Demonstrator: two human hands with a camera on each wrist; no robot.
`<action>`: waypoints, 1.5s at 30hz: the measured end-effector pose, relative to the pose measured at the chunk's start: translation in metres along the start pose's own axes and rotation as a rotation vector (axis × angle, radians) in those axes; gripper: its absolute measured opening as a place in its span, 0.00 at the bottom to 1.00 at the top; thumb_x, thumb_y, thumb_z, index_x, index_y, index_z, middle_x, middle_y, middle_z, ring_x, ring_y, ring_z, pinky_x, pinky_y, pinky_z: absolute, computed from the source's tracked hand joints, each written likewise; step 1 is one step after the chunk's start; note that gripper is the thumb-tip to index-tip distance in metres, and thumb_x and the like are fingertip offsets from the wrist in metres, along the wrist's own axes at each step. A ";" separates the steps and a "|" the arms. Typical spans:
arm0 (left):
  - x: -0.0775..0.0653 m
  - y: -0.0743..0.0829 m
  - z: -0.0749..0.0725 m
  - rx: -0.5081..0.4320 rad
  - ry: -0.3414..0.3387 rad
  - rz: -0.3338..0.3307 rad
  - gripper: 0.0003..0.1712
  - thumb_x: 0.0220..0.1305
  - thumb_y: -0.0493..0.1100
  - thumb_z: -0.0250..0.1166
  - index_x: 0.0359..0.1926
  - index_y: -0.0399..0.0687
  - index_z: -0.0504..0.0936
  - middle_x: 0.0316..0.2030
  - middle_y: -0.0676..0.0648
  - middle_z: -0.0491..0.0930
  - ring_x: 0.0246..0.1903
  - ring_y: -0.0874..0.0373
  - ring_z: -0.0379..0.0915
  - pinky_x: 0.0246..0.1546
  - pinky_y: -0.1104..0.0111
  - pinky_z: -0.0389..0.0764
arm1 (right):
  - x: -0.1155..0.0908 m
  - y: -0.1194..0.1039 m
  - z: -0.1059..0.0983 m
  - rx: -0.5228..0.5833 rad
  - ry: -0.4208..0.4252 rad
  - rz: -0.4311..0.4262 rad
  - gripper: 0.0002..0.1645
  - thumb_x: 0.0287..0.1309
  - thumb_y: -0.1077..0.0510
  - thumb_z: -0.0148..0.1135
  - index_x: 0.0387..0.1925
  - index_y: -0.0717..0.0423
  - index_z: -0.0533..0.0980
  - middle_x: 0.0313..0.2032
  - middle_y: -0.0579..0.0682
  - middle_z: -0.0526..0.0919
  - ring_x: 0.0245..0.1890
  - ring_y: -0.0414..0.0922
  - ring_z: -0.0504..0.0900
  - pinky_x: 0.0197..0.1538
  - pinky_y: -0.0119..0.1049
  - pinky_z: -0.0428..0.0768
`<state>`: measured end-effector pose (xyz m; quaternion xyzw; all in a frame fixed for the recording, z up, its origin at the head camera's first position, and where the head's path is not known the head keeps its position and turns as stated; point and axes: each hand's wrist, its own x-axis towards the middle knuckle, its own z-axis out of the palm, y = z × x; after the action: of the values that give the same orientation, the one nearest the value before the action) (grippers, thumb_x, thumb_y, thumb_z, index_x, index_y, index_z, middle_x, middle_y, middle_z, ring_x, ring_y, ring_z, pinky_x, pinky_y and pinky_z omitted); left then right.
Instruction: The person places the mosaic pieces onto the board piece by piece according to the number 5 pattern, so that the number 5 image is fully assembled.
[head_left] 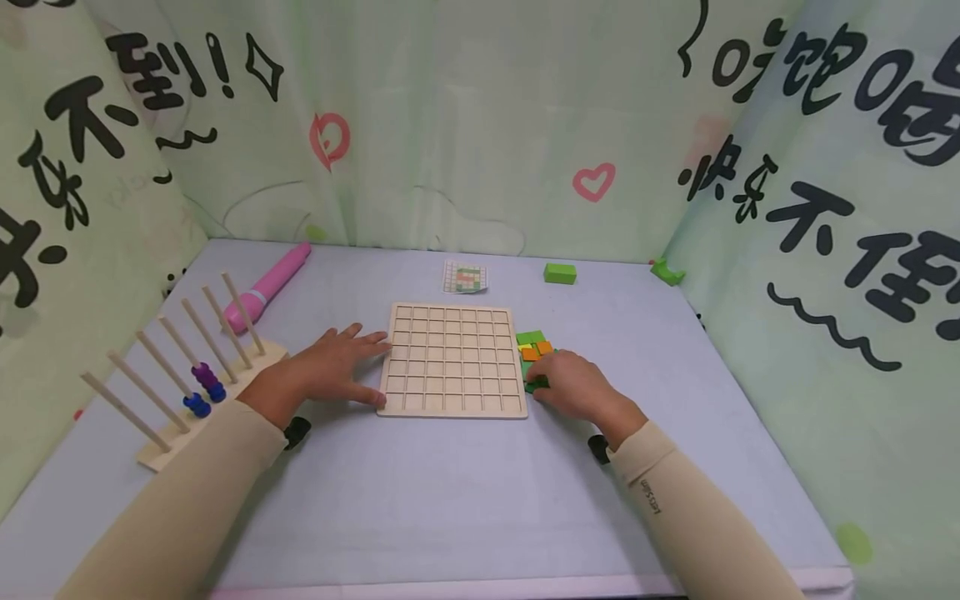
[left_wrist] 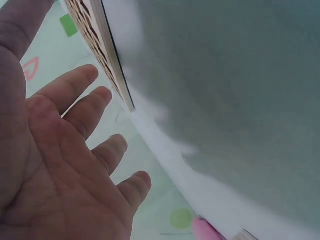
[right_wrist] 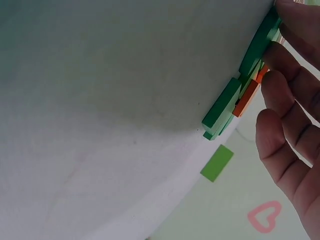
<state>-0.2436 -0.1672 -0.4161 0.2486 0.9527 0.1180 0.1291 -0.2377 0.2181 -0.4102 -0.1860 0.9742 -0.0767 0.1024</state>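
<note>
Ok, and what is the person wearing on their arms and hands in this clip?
Both arms are in snug beige sleeves that end at the wrists. The right sleeve has small dark lettering printed near the cuff; the left sleeve looks plain. The left hand and right hand are bare. A small black item sits under each wrist.

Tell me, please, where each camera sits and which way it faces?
Head: on the head, looking down at the grid board; both sleeved forearms, left hand and right hand show.
Left wrist: under the left hand, facing the board's edge; palm and fingers show.
Right wrist: under the right hand, facing the pile of blocks.
Head and right wrist share the blocks.
</note>
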 end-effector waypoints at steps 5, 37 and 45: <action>0.001 -0.001 0.003 -0.021 -0.035 -0.012 0.56 0.57 0.68 0.74 0.79 0.48 0.65 0.80 0.42 0.59 0.79 0.29 0.43 0.76 0.33 0.46 | 0.002 0.002 0.001 0.066 -0.030 0.005 0.14 0.60 0.58 0.74 0.47 0.55 0.86 0.39 0.45 0.86 0.41 0.45 0.79 0.50 0.45 0.81; 0.003 -0.004 0.009 -0.198 -0.073 -0.026 0.58 0.56 0.63 0.77 0.79 0.45 0.62 0.82 0.44 0.55 0.80 0.36 0.47 0.78 0.43 0.55 | 0.014 -0.014 -0.026 0.256 0.086 -0.105 0.12 0.67 0.64 0.65 0.50 0.59 0.85 0.37 0.48 0.85 0.38 0.45 0.79 0.45 0.40 0.78; 0.003 -0.005 0.010 -0.200 -0.069 -0.016 0.57 0.57 0.63 0.77 0.79 0.44 0.63 0.81 0.44 0.55 0.80 0.35 0.47 0.78 0.43 0.55 | 0.046 -0.033 -0.024 0.372 0.087 -0.056 0.10 0.68 0.61 0.67 0.49 0.57 0.81 0.39 0.50 0.83 0.40 0.46 0.80 0.46 0.40 0.79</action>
<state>-0.2452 -0.1682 -0.4271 0.2307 0.9331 0.2027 0.1872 -0.2740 0.1730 -0.3884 -0.1872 0.9411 -0.2665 0.0908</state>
